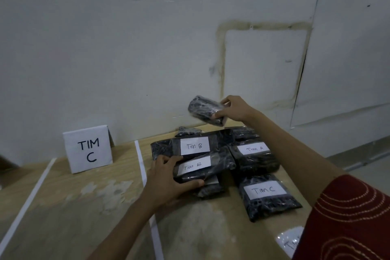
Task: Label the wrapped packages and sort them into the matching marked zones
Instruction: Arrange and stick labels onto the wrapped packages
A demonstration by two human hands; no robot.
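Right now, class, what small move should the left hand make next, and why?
Probably lift the nearer Tim B package clear of the pile: the left hand grips it. It should not go left past the white tape line, since the sign there reads TIM C.

Surface (84, 217): wood-grain, worn pale in patches.
Tape strip (141, 160): laid just left of the left hand (168, 183).
Sign (89, 150): marked "TIM C", stood farther left.
Wrapped packages (268, 202): heaped right of that hand.
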